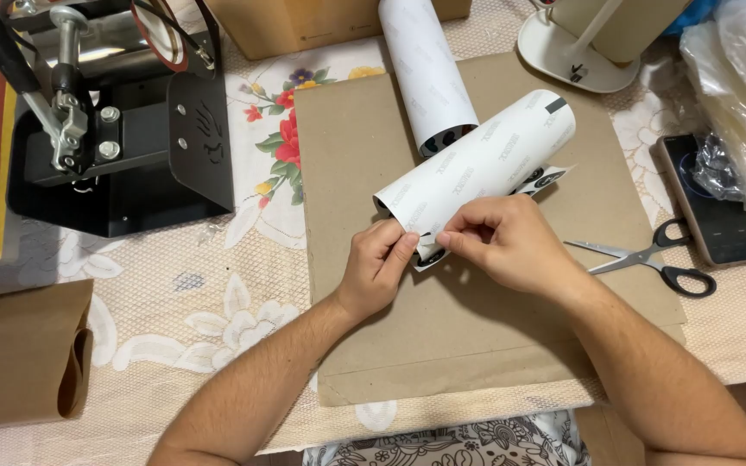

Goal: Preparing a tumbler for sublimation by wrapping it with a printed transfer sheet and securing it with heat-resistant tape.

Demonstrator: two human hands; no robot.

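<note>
Both pinching: left hand (pixel 379 267) and right hand (pixel 502 242) nipped on the near end of a curled white sheet (pixel 477 164), thumbs and fingers pressed together at its edge. Resting over brown cardboard (pixel 477 328), beside a second white roll (pixel 425 69). Black-handled scissors (pixel 649 259) just right; phone (pixel 710 203) farther right.

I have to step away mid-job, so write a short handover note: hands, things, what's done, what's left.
Left hand and right hand: both pinch the near corner of the curled white sheet over the brown cardboard.
A second white roll lies behind it; scissors lie right of the hands, untouched.
Done: sheet's corner is in the fingers.
Left: the sheet is not yet flat or cut.
</note>
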